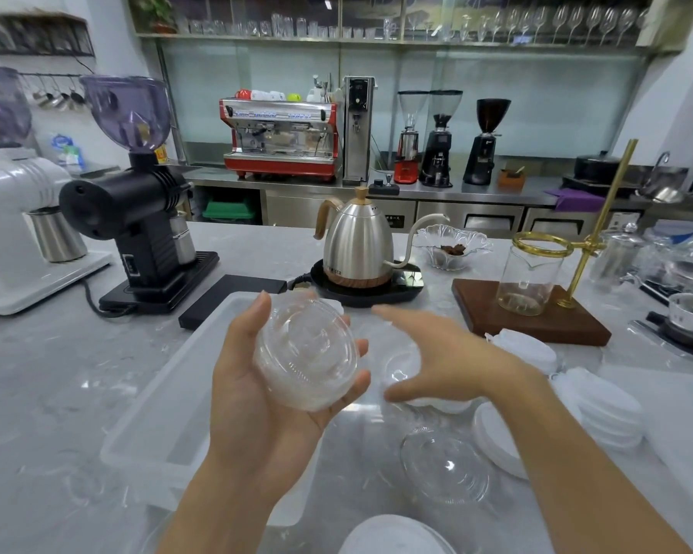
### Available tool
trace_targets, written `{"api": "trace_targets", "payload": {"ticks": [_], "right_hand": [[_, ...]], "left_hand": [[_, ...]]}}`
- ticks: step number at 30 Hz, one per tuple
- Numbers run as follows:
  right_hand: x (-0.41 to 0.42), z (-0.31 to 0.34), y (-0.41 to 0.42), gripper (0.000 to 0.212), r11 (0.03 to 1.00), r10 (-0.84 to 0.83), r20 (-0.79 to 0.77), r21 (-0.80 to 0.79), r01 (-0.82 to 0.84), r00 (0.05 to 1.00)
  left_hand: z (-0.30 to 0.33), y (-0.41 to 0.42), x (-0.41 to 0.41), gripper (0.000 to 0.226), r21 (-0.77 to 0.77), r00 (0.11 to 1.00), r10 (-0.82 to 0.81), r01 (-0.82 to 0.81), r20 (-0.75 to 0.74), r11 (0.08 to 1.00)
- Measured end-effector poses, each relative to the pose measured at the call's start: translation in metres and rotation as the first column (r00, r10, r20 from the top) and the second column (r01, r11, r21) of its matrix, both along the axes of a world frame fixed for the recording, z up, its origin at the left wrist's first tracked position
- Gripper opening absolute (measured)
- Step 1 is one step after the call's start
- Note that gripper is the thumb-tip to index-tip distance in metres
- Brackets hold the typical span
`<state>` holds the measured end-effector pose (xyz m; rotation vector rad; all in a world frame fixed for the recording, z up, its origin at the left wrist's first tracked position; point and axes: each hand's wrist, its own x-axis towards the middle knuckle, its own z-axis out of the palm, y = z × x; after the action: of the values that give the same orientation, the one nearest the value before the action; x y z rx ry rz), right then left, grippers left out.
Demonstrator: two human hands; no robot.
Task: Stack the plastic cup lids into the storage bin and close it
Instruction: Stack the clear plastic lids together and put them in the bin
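Note:
My left hand (257,397) holds a stack of clear domed cup lids (307,353) above the translucent storage bin (165,397), which lies open on the grey counter. My right hand (437,353) hovers just right of the stack, fingers spread, holding nothing. Another clear domed lid (445,465) lies on the counter below my right forearm. White flat lids sit in stacks at the right (605,401), further back (525,347) and at the bottom edge (393,533). I see no bin cover that I can tell apart.
A gooseneck kettle (357,249) on its black base stands behind the bin. A black grinder (145,217) is at the left, a wooden pour-over stand with a glass beaker (533,281) at the right, beside a glass bowl (453,245). Glassware crowds the far right.

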<state>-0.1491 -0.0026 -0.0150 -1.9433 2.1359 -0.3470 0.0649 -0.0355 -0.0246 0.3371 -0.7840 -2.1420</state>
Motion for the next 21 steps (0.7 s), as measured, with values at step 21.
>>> {"api": "trace_targets", "payload": {"ticks": [21], "right_hand": [[0.050,0.049,0.027,0.100,0.919,0.353,0.340,-0.299,-0.255,0.872]], "left_hand": [[0.007,0.004,-0.002,0.087,-0.087,0.995,-0.023,0.032,0.100,0.996]]}}
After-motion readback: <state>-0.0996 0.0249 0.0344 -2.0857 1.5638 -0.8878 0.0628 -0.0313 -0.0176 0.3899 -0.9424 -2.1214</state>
